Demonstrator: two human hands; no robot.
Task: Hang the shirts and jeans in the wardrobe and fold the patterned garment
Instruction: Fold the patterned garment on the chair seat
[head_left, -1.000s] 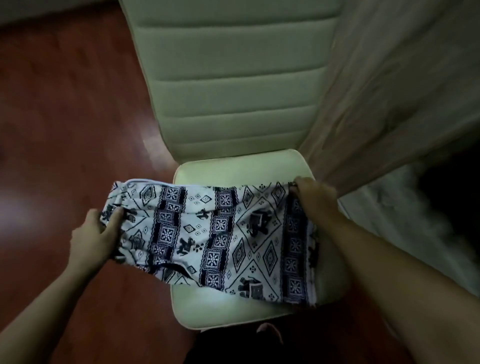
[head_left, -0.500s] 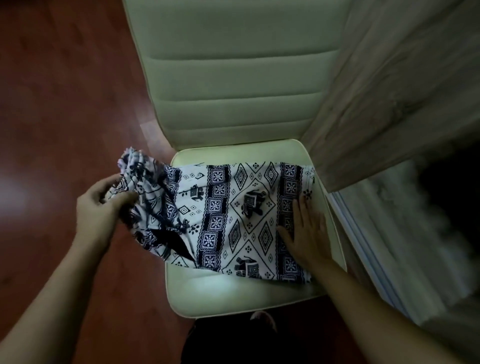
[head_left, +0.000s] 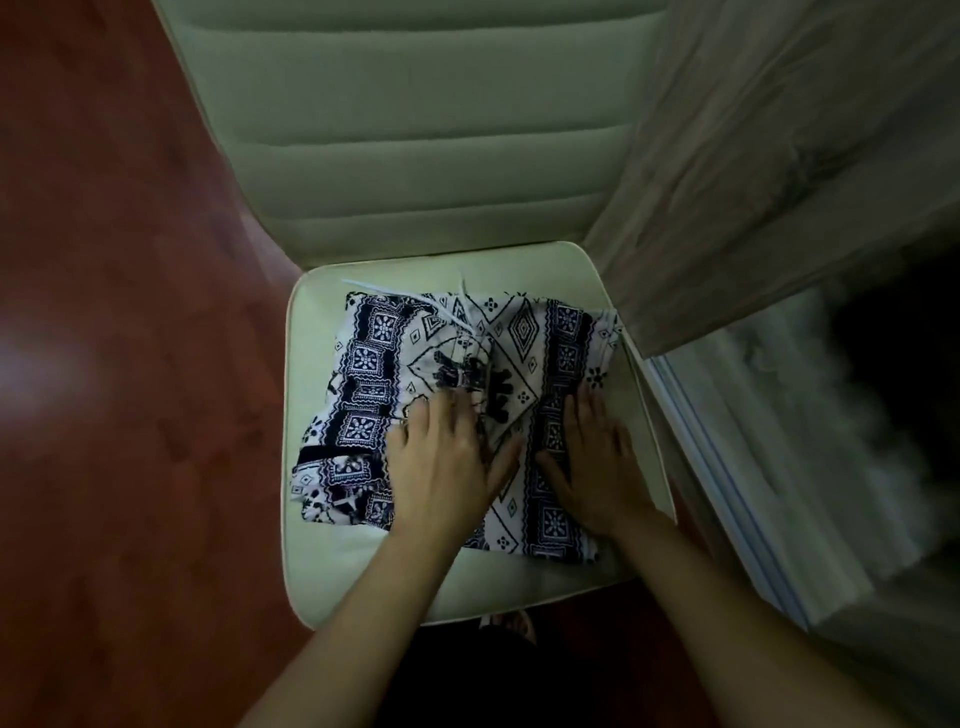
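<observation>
Head view: patterned garment (head_left: 374, 358) folded on a chair seat (head_left: 322, 561).
Left hand (head_left: 447, 467) at its 6 o'clock and right hand (head_left: 597, 467) at 4 o'clock press it, fingers flat, gripping nothing.

We're looking down on a pale green chair (head_left: 332, 571), seat cushion edged with piping, its backrest (head_left: 415, 156) stitched in broad horizontal ribs. All around it we've got a reddish-brown wooden floor (head_left: 130, 493), with a soft patch of glare (head_left: 41, 374) out left. On the right, a pale track (head_left: 732, 493) runs diagonally, blurred.
</observation>
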